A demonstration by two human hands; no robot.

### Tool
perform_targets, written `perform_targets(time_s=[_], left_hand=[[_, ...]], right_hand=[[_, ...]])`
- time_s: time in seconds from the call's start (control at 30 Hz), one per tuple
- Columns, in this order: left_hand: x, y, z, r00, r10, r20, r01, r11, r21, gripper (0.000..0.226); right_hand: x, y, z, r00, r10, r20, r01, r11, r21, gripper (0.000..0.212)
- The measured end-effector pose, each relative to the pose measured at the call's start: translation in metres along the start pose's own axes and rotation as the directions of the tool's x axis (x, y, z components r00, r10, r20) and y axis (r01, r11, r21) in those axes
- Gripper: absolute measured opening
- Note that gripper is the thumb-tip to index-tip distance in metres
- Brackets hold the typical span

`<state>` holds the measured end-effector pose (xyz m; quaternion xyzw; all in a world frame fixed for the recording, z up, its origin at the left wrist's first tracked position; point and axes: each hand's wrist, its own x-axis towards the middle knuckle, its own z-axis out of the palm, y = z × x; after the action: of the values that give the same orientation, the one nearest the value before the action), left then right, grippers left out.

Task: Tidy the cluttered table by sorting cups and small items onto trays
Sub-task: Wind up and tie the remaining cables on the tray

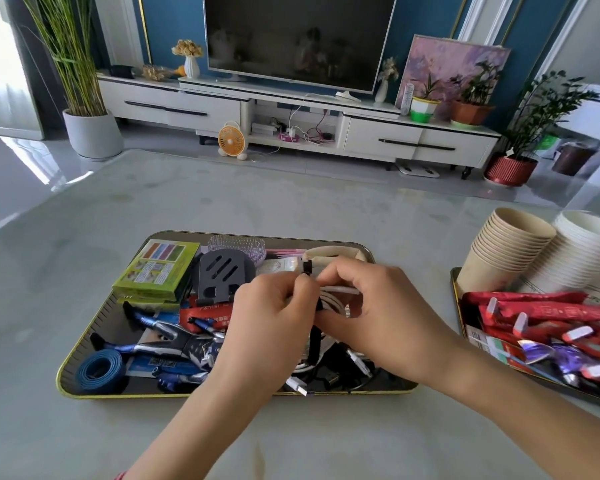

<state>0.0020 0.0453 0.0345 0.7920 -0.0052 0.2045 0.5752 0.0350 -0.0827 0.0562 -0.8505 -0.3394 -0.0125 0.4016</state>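
White cable coil (338,296) is sitting between both hands just above the dark tray (136,395); left hand (271,306) and right hand (374,306) are each pinching it with curled fingers, black strap (307,266) poking up between them. Stacked paper cups (510,247) are leaning on the second tray (455,282), far right.

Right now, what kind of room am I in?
Most likely a home living room: a large television stands on a low white media cabinet, potted plants flank it, and the left hand and right hand grip a white cable over a tray of household odds and ends.
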Motion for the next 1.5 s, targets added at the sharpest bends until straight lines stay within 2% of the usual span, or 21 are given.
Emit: perform_targets(time_s=[0.1,0.3,0.43,0.53,0.63,0.7,0.8,0.9,0.93,1.07,1.27,1.33,1.43,1.5], left_hand=[[-0.003,0.002,0.001,0.999,0.049,0.011,-0.05,0.998,0.045,0.039],[-0.006,0.0,0.007,0.994,0.113,0.006,-0.113,0.987,0.11,0.051],[-0.01,-0.003,0.008,0.974,0.221,0.055,-0.228,0.953,0.199,0.045],[-0.012,-0.005,0.01,0.952,0.288,0.105,-0.305,0.922,0.238,0.038],[-0.011,-0.007,0.01,0.937,0.329,0.119,-0.349,0.9,0.262,0.036],[-0.01,-0.006,0.008,0.921,0.372,0.116,-0.389,0.882,0.266,0.035],[-0.01,-0.003,0.006,0.897,0.423,0.13,-0.442,0.845,0.3,0.033],[-0.01,-0.005,0.006,0.893,0.425,0.15,-0.451,0.832,0.323,0.034],[-0.009,-0.006,0.006,0.894,0.421,0.15,-0.447,0.835,0.322,0.034],[-0.01,-0.012,0.008,0.909,0.383,0.163,-0.416,0.845,0.335,0.034],[-0.009,-0.018,0.005,0.943,0.308,0.127,-0.331,0.905,0.267,0.036],[-0.009,-0.019,0.005,0.937,0.319,0.145,-0.348,0.898,0.271,0.035],[-0.006,-0.019,0.006,0.935,0.322,0.15,-0.351,0.899,0.262,0.036],[-0.006,-0.019,0.005,0.94,0.312,0.138,-0.338,0.907,0.252,0.038]], right_hand=[[0.002,0.003,-0.002,0.999,0.023,0.046,-0.022,0.999,-0.024,0.01],[0.003,0.011,0.0,0.963,0.203,0.177,-0.24,0.944,0.225,0.011],[0.004,0.015,-0.008,0.851,0.337,0.403,-0.474,0.824,0.31,0.029],[0.003,0.014,-0.017,0.762,0.317,0.565,-0.569,0.745,0.348,0.031],[0.004,0.017,-0.023,0.726,0.309,0.614,-0.615,0.692,0.379,0.036],[0.006,0.02,-0.027,0.704,0.303,0.643,-0.678,0.559,0.478,0.041],[0.009,0.023,-0.032,0.72,0.268,0.64,-0.694,0.26,0.671,0.051],[0.011,0.021,-0.036,0.756,0.311,0.576,-0.641,0.171,0.749,0.05],[0.012,0.019,-0.036,0.758,0.331,0.562,-0.637,0.187,0.748,0.045],[0.011,0.019,-0.034,0.798,0.33,0.504,-0.602,0.48,0.639,0.028],[0.005,0.015,-0.033,0.869,0.252,0.426,-0.467,0.703,0.537,0.036],[0.003,0.014,-0.03,0.886,0.253,0.388,-0.432,0.755,0.494,0.028],[0.005,0.014,-0.029,0.895,0.286,0.342,-0.425,0.781,0.459,0.021],[0.007,0.014,-0.031,0.875,0.299,0.381,-0.468,0.723,0.507,0.018]])
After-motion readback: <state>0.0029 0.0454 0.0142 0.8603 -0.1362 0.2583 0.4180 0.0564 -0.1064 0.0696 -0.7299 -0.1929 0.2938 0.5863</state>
